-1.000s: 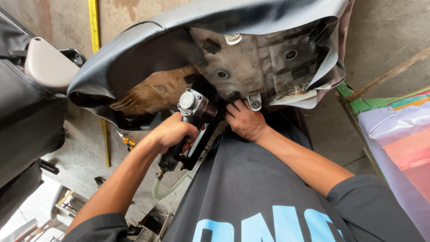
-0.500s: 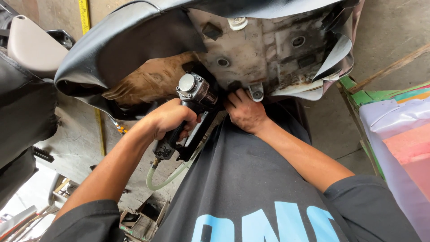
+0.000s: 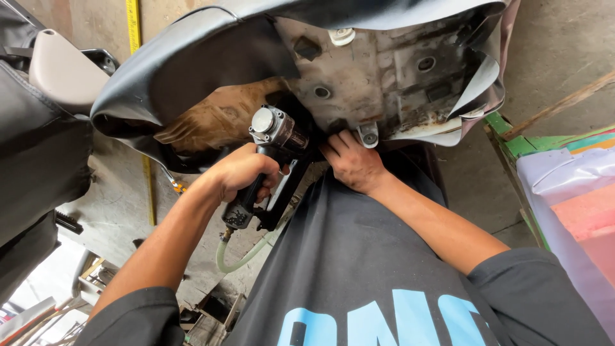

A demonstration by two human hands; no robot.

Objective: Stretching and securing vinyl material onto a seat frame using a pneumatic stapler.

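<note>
An upside-down motorcycle seat (image 3: 397,70) rests against my body, its grey plastic base facing me and a black vinyl cover (image 3: 192,70) wrapped over its edge. Brown foam (image 3: 218,118) shows where the cover is loose. My left hand (image 3: 240,172) grips a black pneumatic staple gun (image 3: 275,138), whose nose is pressed to the seat's near edge. A pale air hose (image 3: 240,256) hangs from its handle. My right hand (image 3: 352,160) pinches the cover against the base rim just right of the gun, beside a metal bracket (image 3: 368,134).
A beige seat (image 3: 61,74) lies at upper left on dark material. A yellow measuring tape (image 3: 138,38) runs down the concrete floor. A green wooden frame (image 3: 512,144) with plastic-wrapped sheets (image 3: 576,198) stands at right. Scrap clutter sits at lower left.
The view has shifted slightly and the seat has moved a little leftward and down in frame. Both hands keep their grip, with the gun still at the seat edge.
</note>
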